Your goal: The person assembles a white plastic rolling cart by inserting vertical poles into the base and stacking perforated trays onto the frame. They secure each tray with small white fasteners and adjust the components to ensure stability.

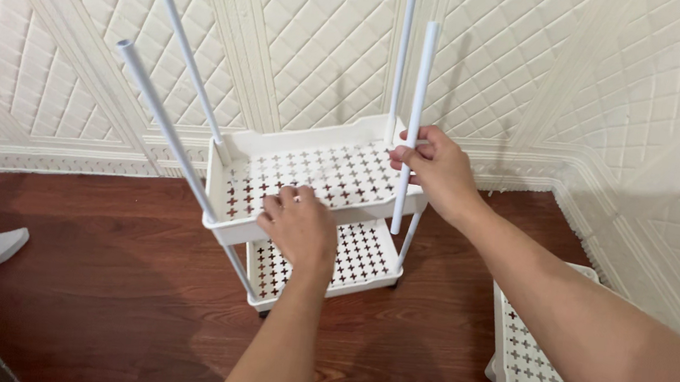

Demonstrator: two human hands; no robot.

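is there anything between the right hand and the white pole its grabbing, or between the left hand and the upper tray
Nothing visible. The right hand is closed directly around the white pole at the upper tray's front right corner, and the left hand rests straight on that tray's front edge.

Bright, even indoor light, soft shadows, sharp focus, slight edge distortion
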